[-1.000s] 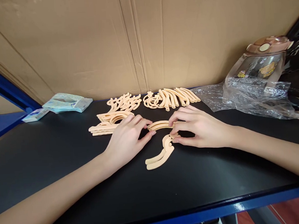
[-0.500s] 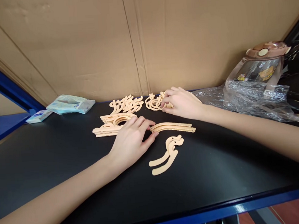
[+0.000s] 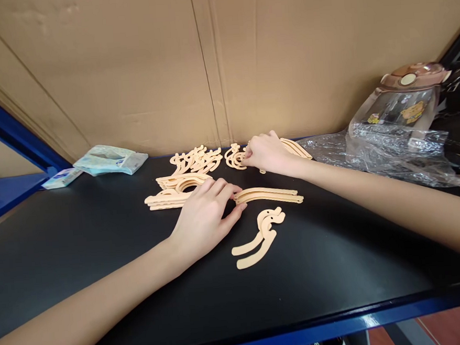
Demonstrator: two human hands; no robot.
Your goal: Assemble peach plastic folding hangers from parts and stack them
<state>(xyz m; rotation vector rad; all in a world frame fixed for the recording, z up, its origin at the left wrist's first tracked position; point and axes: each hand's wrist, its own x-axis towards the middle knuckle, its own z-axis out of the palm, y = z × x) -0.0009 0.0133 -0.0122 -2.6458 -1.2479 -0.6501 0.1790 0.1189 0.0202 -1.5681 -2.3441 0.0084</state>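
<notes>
My left hand point(image 3: 205, 216) rests on the black tabletop point(image 3: 102, 265), its thumb and fingertips pinching the left end of a pair of curved beige plastic arms point(image 3: 269, 195). A pair of beige hook-shaped pieces point(image 3: 260, 236) lies just in front of them, untouched. My right hand point(image 3: 266, 153) is stretched to the back of the table, fingers curled on a pile of beige curved pieces point(image 3: 237, 157) by the cardboard wall. Another pile of hook pieces point(image 3: 195, 160) lies to its left. A stack of assembled beige parts point(image 3: 168, 192) sits beside my left hand.
A cardboard wall point(image 3: 222, 62) closes the back. Crumpled clear plastic wrap point(image 3: 390, 153) and a brown-lidded bottle point(image 3: 409, 94) sit at the right. Tissue packets point(image 3: 109, 160) lie at the back left by a blue frame point(image 3: 10, 135). The blue table edge point(image 3: 343, 325) runs along the front.
My right hand left the hook pieces near the middle and reached back to the far pile of curved pieces. My left hand stayed on the curved arms.
</notes>
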